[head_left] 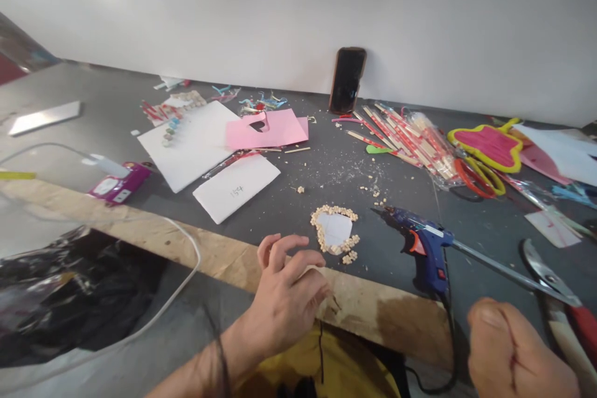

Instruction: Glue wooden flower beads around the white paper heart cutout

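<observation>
My left hand is over the table's front edge, its fingers loosely curled and apart, with nothing visible in them. Just beyond its fingertips lies a small white paper shape, bordered on most sides by clusters of small pale wooden slices. One loose cluster sits at its lower right. At the lower right, my right hand is closed, thumb on top; whatever it may hold is hidden. Between the hands and farther back, a blue glue gun lies on its side, a long glue stick protruding from its rear.
Pliers-like cutters lie at right. Behind are wrapped chopsticks, scissors and a pink star shape. A phone leans on the wall. Papers, pink card and a purple power adapter occupy the left.
</observation>
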`<state>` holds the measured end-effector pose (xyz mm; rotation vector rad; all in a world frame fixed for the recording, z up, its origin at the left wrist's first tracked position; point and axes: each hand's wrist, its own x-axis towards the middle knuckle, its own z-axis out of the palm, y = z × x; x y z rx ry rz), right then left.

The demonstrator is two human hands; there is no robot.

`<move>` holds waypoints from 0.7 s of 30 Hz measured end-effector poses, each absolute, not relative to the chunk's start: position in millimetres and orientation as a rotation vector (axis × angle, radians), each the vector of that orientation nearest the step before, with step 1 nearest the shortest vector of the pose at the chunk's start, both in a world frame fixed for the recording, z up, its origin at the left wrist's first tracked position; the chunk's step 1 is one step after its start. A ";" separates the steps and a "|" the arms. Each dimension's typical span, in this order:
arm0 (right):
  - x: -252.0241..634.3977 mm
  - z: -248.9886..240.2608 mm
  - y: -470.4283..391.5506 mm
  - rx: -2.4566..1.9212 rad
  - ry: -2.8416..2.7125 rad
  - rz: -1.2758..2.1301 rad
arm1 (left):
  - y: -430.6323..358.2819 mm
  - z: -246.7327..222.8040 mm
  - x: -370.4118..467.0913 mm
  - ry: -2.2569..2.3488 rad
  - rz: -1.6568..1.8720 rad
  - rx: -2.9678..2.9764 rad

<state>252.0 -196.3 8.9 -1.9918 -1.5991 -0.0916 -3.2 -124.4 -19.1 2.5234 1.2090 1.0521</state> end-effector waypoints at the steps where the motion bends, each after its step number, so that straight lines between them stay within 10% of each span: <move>1: 252.8 8.8 -194.0 -1.983 -1.623 -0.132 | -124.6 -19.0 -3.7 1.194 1.047 2.523; 21: 271.5 5.5 -134.0 -2.773 -1.551 0.350 | -122.7 -30.4 -32.1 0.978 0.987 2.458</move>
